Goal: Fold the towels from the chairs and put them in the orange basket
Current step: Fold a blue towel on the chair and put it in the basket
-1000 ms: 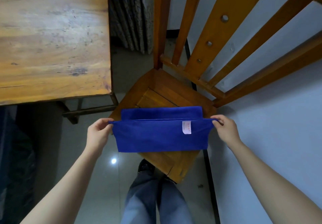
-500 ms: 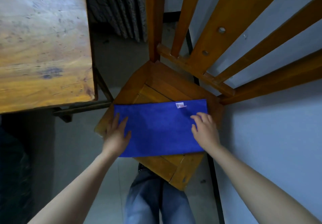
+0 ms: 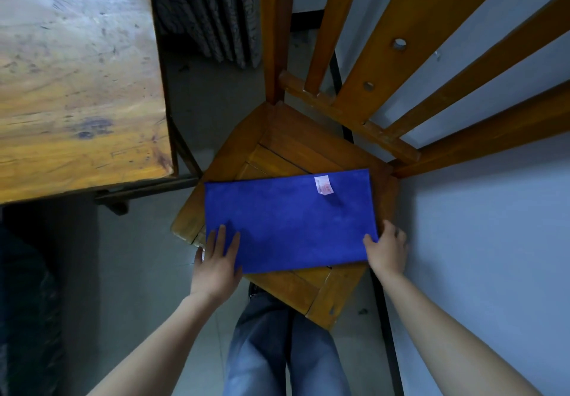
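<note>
Left hand: the left hand [image 3: 216, 263] lies flat with straight fingers [image 3: 221, 240] on the near-left corner of the blue towel [image 3: 290, 223], pressing it down and grasping nothing.
Right hand: the right hand [image 3: 387, 252] is at the near-right corner, thumb on top and the other fingers curled at the towel's right edge, which reads as a pinch on that corner.
Towel: it lies on the chair seat [image 3: 296, 145] as a flat, long rectangle that looks already doubled, with its white label [image 3: 323, 185] face up near the far edge. Its near-left corner juts past the seat's edge, under the left hand.
Step in hand: probably the next fold, short end onto short end.
How to do it well: keep the left palm down as the anchor so the layers do not slide. Lift the right end by both of its corners if possible, carry it low across, and match corner to corner before letting go. Then smooth from the fold outward.
Risk: the overhanging corner has no support, so a hard press there could tip the cloth off the seat.
Surroundings: a worn wooden desk [image 3: 77, 87] stands to the left, apart from the chair.
Orange basket: not in view.
</note>
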